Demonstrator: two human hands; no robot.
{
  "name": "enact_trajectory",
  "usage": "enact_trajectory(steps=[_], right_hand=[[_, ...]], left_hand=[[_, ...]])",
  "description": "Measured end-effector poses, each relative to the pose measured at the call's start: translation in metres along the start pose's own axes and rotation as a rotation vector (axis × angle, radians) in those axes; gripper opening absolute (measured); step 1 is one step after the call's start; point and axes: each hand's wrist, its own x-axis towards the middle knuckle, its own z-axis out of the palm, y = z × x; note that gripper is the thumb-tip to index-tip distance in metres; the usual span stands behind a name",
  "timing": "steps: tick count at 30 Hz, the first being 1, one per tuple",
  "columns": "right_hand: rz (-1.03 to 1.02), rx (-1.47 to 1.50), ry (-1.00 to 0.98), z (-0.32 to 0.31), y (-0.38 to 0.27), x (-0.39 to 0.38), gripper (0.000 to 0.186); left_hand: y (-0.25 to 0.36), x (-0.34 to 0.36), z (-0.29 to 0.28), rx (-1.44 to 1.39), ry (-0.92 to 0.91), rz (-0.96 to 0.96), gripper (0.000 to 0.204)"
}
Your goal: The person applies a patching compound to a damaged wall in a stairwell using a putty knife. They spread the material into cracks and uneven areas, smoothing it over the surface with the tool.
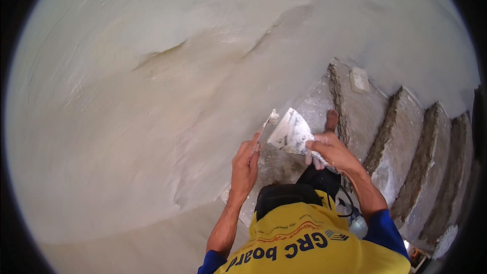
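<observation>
My left hand [246, 165] grips a thin putty knife [261, 132], held upright, with a lump of pale filler [274, 116] at its tip. Just to its right, my right hand [327, 149] is closed on a wide scraper [289, 129], its broad blade smeared white with dark marks. The two tools are close together above a concrete step, in front of a pale plastered wall [127, 137] with rough ridges and a shallow crease.
Rough concrete stairs [411, 147] descend along the right beside the wall, with a small pale block [359, 80] on a step. My bare foot [332, 117] shows behind the scraper. A grey rounded object [359, 227], partly hidden, sits by my right side.
</observation>
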Motion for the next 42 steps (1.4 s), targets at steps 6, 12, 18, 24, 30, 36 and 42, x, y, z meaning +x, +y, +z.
enact_trajectory(steps=[6,12,18,24,30,36,42], right_hand=[[-0.032,-0.003,0.001,0.003,-0.013,-0.003,0.030],[-0.179,0.124,-0.002,-0.005,-0.024,-0.001,0.028],[-0.484,0.124,0.357,-0.030,-0.045,0.071,0.037],[-1.165,-0.371,0.810,-0.018,-0.031,0.199,0.072],[-1.070,-0.453,0.938,-0.004,-0.027,0.243,0.083],[-0.609,-0.520,0.673,0.001,0.012,0.184,0.065],[-0.470,0.166,0.379,-0.032,-0.059,0.114,0.061]], left_hand=[[-0.013,0.002,-0.007,0.295,-0.014,0.197,0.049],[-0.067,-0.029,-0.006,0.438,-0.100,0.283,0.049],[-0.062,-0.038,-0.012,-0.050,0.049,-0.256,0.032],[-0.075,-0.059,-0.011,-0.160,0.025,-0.374,0.036],[-0.085,-0.082,-0.022,-0.162,0.075,-0.459,0.035],[-0.101,-0.086,-0.019,-0.182,0.097,-0.420,0.030],[-0.103,-0.082,-0.014,-0.247,0.072,-0.389,0.031]])
